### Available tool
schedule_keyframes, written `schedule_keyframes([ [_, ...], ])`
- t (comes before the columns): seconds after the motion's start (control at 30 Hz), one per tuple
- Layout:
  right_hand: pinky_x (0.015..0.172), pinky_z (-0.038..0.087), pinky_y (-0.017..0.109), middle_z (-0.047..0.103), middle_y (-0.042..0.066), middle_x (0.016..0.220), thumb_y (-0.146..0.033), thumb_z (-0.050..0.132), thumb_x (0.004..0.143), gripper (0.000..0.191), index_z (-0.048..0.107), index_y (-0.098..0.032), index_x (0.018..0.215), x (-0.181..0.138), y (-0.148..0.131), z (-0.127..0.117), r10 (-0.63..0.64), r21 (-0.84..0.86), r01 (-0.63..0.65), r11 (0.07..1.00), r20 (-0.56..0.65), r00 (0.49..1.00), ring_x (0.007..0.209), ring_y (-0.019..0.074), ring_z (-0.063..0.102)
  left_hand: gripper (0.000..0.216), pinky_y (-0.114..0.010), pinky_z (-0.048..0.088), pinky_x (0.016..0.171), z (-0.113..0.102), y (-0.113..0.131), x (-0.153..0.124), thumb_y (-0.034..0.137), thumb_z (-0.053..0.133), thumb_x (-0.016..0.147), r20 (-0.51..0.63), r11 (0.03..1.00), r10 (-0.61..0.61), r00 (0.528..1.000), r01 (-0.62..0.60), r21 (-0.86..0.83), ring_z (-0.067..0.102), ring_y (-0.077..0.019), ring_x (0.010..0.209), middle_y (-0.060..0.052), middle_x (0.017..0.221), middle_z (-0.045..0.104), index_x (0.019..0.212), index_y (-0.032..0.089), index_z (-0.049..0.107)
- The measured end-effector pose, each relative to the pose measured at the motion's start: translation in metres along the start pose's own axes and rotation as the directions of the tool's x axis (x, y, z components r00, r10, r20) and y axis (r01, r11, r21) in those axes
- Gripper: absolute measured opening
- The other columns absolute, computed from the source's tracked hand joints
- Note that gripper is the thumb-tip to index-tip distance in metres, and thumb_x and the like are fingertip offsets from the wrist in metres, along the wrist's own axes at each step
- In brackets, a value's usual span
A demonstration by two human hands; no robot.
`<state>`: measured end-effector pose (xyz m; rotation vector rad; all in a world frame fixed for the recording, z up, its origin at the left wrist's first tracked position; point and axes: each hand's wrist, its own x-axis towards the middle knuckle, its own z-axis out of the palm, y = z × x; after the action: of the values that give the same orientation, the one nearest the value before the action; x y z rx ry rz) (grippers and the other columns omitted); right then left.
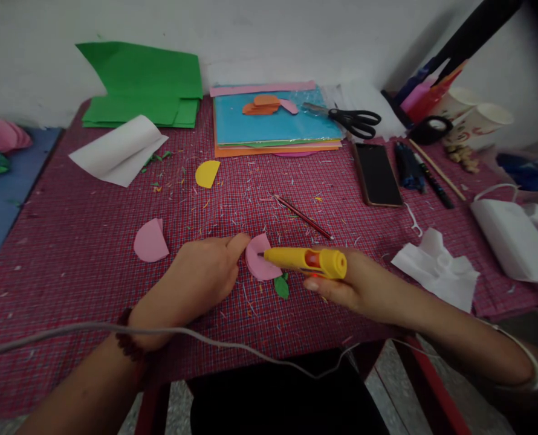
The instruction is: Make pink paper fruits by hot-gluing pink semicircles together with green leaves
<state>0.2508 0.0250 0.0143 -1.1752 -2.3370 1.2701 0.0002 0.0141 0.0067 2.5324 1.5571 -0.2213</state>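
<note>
My right hand is wrapped round a yellow glue gun, its dark nozzle pointing left. The tip meets a pink rounded paper piece lying on the checked tablecloth. At that piece's left edge, my left hand is closed, its fingertips pinching or pressing the paper; its thumb side is partly hidden. A small green paper leaf lies just below the nozzle. Farther left rests another pink piece, with a yellow cut piece behind. A red pencil lies beyond the glue gun.
Green sheets and a coloured paper stack stand along the wall, scissors on top. To the right are a phone, crumpled tissue and a white box. A white cord crosses in front.
</note>
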Motion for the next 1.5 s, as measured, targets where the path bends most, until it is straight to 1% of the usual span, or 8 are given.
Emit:
schedule_keyframes([
  [0.3,0.054,0.038,0.026,0.058,0.000,0.066,-0.043,0.053,0.088,0.027,0.063,-0.017,0.090,0.004,-0.001,-0.004,0.026,-0.062,-0.029,0.998,-0.036,0.999,0.058,0.0138,0.051,0.019,-0.031,0.046,0.060,-0.002,-0.001,0.002,0.013,0.042,0.083,0.032,0.995,0.090,0.995,-0.088,-0.042,0.067,-0.0220,0.073,-0.004,0.084,0.068,0.095,0.019,0.055],
  [0.63,0.054,0.041,0.025,0.060,0.000,0.069,-0.041,0.053,0.090,0.025,0.061,-0.018,0.092,-0.020,-0.004,-0.014,0.029,0.005,-0.030,1.000,0.069,0.997,0.058,0.0130,0.053,0.024,-0.036,0.051,0.063,0.000,-0.002,0.001,0.011,0.042,0.082,0.060,0.993,0.067,0.996,-0.061,-0.098,0.068,-0.0242,0.073,-0.005,0.083,0.069,0.101,0.018,0.056],
  [0.7,0.054,0.043,0.024,0.060,0.001,0.071,-0.040,0.052,0.091,0.024,0.059,-0.018,0.097,-0.026,0.002,-0.020,0.033,0.074,-0.036,0.997,0.045,0.998,0.059,0.0133,0.054,0.033,-0.037,0.053,0.070,0.001,-0.009,0.001,0.011,0.043,0.084,-0.017,0.990,0.036,0.999,-0.038,-0.135,0.069,-0.0244,0.083,-0.007,0.096,0.070,0.114,0.018,0.054],
  [0.8,0.056,0.045,0.027,0.063,0.005,0.082,-0.042,0.057,0.088,0.025,0.056,-0.018,0.097,-0.035,0.013,-0.026,0.096,0.055,-0.089,0.995,-0.159,0.983,0.067,0.0168,0.057,0.038,-0.040,0.051,0.089,0.003,-0.024,0.002,0.013,0.044,0.087,-0.221,0.981,-0.050,0.974,0.006,-0.194,0.064,-0.0241,0.104,-0.010,0.120,0.064,0.125,0.018,0.050],
  [0.9,0.055,0.045,0.028,0.061,0.005,0.080,-0.040,0.060,0.085,0.024,0.053,-0.019,0.096,-0.039,0.017,-0.027,0.131,0.039,-0.125,0.991,-0.263,0.956,0.067,0.0177,0.057,0.031,-0.037,0.050,0.089,0.001,-0.033,0.002,0.018,0.048,0.089,-0.359,0.964,-0.129,0.924,0.032,-0.266,0.063,-0.0226,0.103,-0.010,0.114,0.066,0.120,0.015,0.053],
  [1.07,0.052,0.042,0.025,0.056,0.000,0.072,-0.036,0.059,0.087,0.017,0.054,-0.019,0.090,-0.030,0.000,-0.013,0.005,0.173,-0.004,0.985,-0.003,1.000,0.058,0.0125,0.053,0.015,-0.031,0.050,0.077,-0.002,-0.028,0.001,0.015,0.049,0.088,-0.345,0.958,-0.010,0.938,-0.089,-0.271,0.061,-0.0185,0.086,-0.004,0.088,0.063,0.093,0.016,0.063],
  [1.4,0.057,0.040,0.026,0.059,0.001,0.076,-0.042,0.054,0.089,0.025,0.056,-0.017,0.089,-0.002,-0.001,0.002,0.004,0.004,-0.004,1.000,0.053,0.999,0.063,0.0139,0.055,0.021,-0.034,0.047,0.079,0.003,-0.024,0.002,0.010,0.048,0.087,-0.377,0.957,0.089,0.922,-0.184,-0.224,0.055,-0.0192,0.085,-0.005,0.085,0.060,0.094,0.016,0.067],
  [1.5,0.056,0.039,0.026,0.057,0.000,0.072,-0.043,0.054,0.089,0.025,0.055,-0.018,0.085,-0.003,-0.001,0.002,0.006,-0.009,-0.005,1.000,0.077,0.997,0.060,0.0127,0.053,0.024,-0.033,0.046,0.078,0.002,-0.022,0.002,0.011,0.047,0.087,-0.306,0.946,0.135,0.942,-0.214,-0.242,0.055,-0.0186,0.084,-0.004,0.085,0.059,0.098,0.019,0.067],
])
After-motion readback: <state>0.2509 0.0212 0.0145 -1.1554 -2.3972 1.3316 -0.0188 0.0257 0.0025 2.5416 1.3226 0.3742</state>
